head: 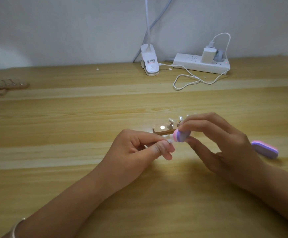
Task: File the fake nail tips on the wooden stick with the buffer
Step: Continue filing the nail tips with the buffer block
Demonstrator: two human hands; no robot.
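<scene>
Left hand (139,148) pinches nail tip (170,141) | right hand (225,146) pinches buffer (181,136) against it | other tips (170,120) on wooden stick (158,131) apparently left to file

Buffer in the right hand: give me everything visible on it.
The buffer is a block with pink, white and purple layers and a rounded end, seemingly foam. The right hand pinches it from above and below, off the table. Its rounded end points left and meets the white nail tip pinched by the left hand.
</scene>
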